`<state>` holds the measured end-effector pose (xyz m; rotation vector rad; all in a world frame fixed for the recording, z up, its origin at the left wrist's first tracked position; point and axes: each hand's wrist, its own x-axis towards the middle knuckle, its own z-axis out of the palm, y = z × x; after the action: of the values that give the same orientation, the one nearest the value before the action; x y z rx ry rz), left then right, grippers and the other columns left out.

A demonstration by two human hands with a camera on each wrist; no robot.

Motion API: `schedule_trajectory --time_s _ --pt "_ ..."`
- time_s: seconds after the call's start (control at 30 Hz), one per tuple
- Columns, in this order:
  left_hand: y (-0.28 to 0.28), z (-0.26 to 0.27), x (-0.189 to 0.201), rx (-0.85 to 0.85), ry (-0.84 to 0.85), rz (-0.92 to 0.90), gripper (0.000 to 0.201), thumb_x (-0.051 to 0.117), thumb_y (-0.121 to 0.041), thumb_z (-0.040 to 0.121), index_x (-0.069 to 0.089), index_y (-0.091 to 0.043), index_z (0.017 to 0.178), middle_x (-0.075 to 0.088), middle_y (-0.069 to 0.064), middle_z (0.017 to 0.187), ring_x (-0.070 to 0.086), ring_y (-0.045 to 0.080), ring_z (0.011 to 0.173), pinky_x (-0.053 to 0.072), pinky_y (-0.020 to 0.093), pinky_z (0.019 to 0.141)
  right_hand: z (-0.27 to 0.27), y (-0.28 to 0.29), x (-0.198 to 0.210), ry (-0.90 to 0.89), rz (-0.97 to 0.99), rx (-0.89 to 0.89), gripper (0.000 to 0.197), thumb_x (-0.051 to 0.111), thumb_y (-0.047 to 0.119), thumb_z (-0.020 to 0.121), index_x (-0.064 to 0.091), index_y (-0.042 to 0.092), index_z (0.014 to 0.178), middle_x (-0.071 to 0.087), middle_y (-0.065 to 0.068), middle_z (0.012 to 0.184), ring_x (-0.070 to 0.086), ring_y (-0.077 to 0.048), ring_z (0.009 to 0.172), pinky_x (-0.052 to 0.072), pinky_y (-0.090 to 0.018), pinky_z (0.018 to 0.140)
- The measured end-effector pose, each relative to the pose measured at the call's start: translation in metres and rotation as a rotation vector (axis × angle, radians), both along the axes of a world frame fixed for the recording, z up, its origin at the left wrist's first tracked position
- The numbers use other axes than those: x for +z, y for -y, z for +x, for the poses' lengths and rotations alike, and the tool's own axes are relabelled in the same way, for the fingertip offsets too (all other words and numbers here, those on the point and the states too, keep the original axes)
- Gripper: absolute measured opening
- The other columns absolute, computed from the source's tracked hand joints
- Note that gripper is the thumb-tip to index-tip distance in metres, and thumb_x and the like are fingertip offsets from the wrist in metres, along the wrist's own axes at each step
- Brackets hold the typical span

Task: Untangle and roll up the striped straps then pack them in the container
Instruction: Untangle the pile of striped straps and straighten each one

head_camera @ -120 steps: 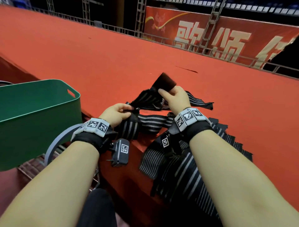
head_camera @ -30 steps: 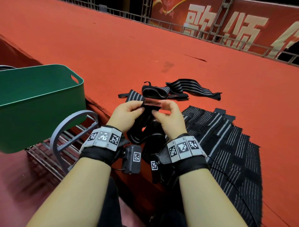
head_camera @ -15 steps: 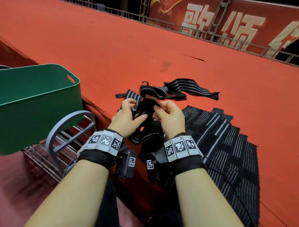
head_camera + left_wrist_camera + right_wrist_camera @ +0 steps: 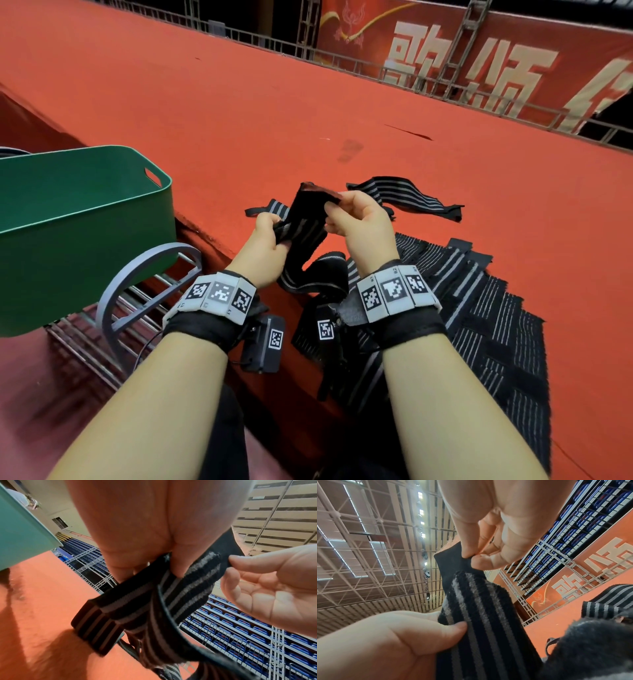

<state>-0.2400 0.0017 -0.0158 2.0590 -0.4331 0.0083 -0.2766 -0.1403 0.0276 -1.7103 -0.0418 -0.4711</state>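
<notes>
Pinching the plain black end of the striped strap [image 4: 305, 222], the right hand [image 4: 363, 222] should fold it tight while the left hand [image 4: 265, 240] grips lower, keeping tension; the green container [image 4: 102, 219] waits left of both hands.

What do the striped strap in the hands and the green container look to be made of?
Black strap with grey stripes: looks like knitted elastic webbing, matte and slightly fuzzy, with visible ribbing and a plain black end patch, possibly hook-and-loop. Green container: seemingly moulded plastic, smooth satin walls, rounded rim, cut-out handle.
</notes>
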Motion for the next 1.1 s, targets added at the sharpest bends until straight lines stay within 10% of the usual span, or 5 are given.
schedule_trajectory --time_s 0.3,0.53,0.8,1.1 --pt "-0.005 0.017 0.038 -0.011 0.067 0.006 0.017 0.043 -0.011 0.096 0.029 -0.014 0.105 0.051 0.007 0.095 0.049 0.021 0.087 0.036 0.029 0.071 0.015 0.021 0.018 -0.184 -0.353 0.080 0.013 0.065 0.019 0.086 0.062 0.024 0.097 0.065 0.005 0.097 0.062 -0.012 0.095 0.047 -0.022 0.081" --pt "-0.013 0.031 0.078 0.032 0.113 -0.112 0.028 0.064 -0.022 0.087 0.044 -0.016 0.106 0.060 0.004 0.100 0.057 0.019 0.090 0.044 0.032 0.076 0.034 0.011 0.060 -0.132 -0.351 0.030 0.013 0.059 0.007 0.090 0.059 0.018 0.082 0.058 0.004 0.066 0.051 0.003 0.041 0.039 -0.011 0.043" --pt "0.000 0.028 0.088 0.051 0.063 0.151 0.040 0.040 -0.020 0.098 0.033 -0.009 0.136 0.051 0.015 0.130 0.050 0.031 0.116 0.033 0.027 0.079 0.035 0.011 0.105 -0.095 -0.239 -0.016 0.005 0.056 0.007 0.091 0.059 0.006 0.087 0.060 -0.006 0.074 0.058 -0.011 0.053 0.054 -0.024 0.058" --pt "0.014 0.011 0.097 0.027 0.021 -0.119 0.038 0.028 -0.030 0.102 0.027 -0.010 0.134 0.047 0.013 0.129 0.045 0.018 0.099 0.032 0.026 0.080 0.018 0.020 0.143 -0.043 0.002 0.053 0.014 0.053 0.008 0.094 0.055 0.008 0.081 0.058 -0.006 0.071 0.055 -0.005 0.043 0.049 -0.017 0.048"
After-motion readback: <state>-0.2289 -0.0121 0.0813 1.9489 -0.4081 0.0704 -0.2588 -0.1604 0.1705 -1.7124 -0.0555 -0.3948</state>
